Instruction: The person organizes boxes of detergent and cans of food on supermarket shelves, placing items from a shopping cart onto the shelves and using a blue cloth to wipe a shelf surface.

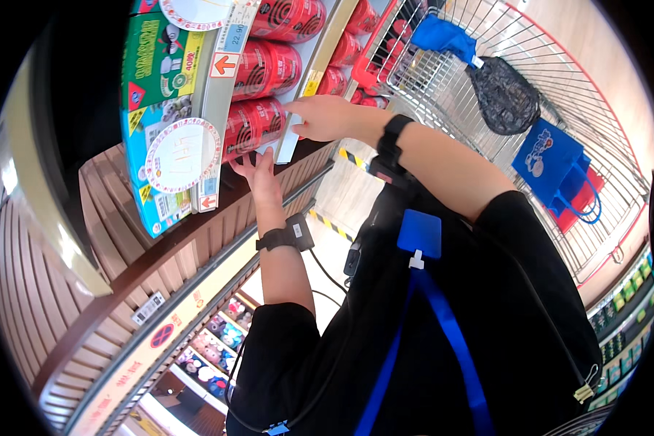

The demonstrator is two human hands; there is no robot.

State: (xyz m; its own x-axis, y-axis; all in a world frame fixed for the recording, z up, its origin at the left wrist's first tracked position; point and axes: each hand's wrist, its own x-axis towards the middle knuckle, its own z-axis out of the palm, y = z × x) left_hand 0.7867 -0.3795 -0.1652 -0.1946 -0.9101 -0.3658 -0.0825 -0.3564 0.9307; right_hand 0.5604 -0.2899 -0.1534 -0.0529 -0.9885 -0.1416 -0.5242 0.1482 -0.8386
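Red cylindrical canisters with black spiral prints, apparently mosquito coil packs, stand in rows on a store shelf. My left hand (259, 173) is at the side of the nearest red canister pack (253, 126), its fingers partly behind it; how firmly they hold it is hidden. Across the pack, my right hand (324, 117) reaches in with thumb and forefinger apart. Its fingertips are at the pack's edge, beside the white shelf strip (288, 146). Nothing shows between those fingers.
Right of me stands a wire shopping cart (569, 60) with a blue bag (550, 161), a blue cloth item (444, 38) and a black bag (504, 95). Green and blue boxes (147, 71) with price tags border the canisters. A brown ledge (158, 259) runs below.
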